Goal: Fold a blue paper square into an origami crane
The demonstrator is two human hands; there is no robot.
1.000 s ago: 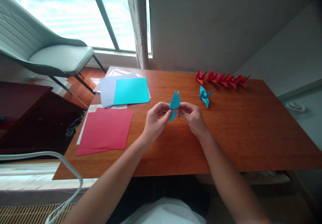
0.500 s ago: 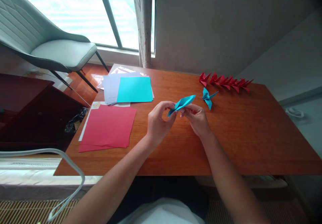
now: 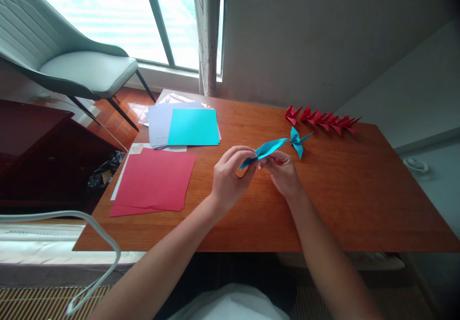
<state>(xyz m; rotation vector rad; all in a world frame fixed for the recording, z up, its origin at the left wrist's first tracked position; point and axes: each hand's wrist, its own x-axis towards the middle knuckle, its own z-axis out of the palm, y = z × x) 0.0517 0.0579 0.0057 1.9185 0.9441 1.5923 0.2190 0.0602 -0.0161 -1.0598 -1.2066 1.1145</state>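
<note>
Above the wooden table (image 3: 345, 200), a piece of folded blue paper (image 3: 269, 148) is held up between both hands. My left hand (image 3: 233, 171) pinches its near left part between thumb and fingers. My right hand (image 3: 283, 171) grips the lower right side, its fingertips partly hidden under the paper. Just beyond my right hand lies a finished blue paper crane (image 3: 296, 142). Several red paper cranes (image 3: 327, 119) sit in a row at the far right of the table.
Red paper sheets (image 3: 154, 178) lie at the table's left. Behind them a blue sheet (image 3: 194, 127) rests on pale lilac paper (image 3: 159, 123). A chair (image 3: 89, 71) stands by the window, and a white cable (image 3: 104, 234) loops at lower left.
The folded blue paper has tilted flatter, and its long tip reaches further right. Both hands keep their hold, with the left shifted very slightly right.
</note>
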